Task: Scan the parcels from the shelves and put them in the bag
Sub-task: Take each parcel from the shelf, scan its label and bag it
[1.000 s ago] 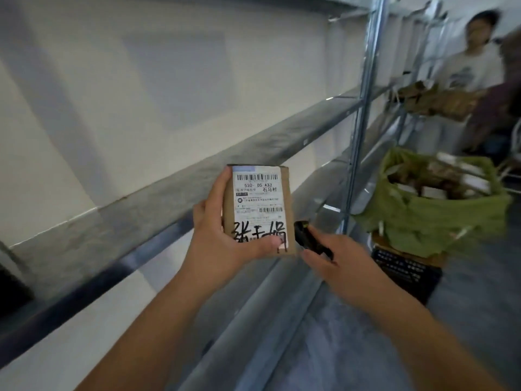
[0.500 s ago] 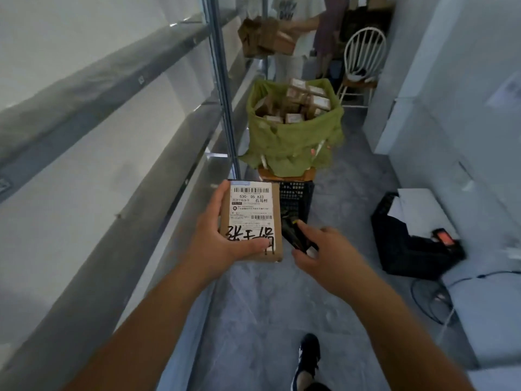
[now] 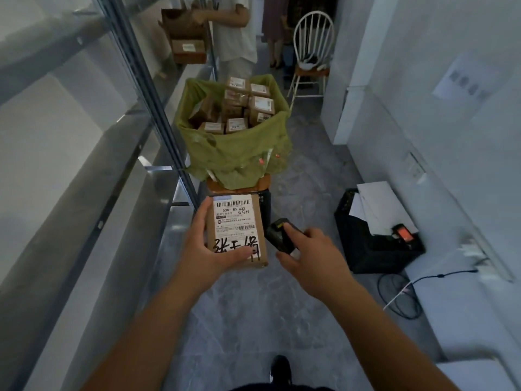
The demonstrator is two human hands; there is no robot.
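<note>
My left hand grips a small brown cardboard parcel with a white barcode label and black handwriting facing up. Just to its right, my right hand holds a small black scanner, its head tilted toward the parcel's side. Ahead stands the green bag, open at the top and holding several labelled brown parcels; it rests on a black crate. The held parcel is just short of the bag's near side.
Grey metal shelves with an upright post run along the left. A black crate with papers and a device sits on the floor at right, cables beside it. A white chair and two people stand beyond the bag.
My view has swung from the shelves to the aisle and come closer to the green bag. Both hands keep the parcel and scanner; the scanner now sits a little apart from the parcel.
</note>
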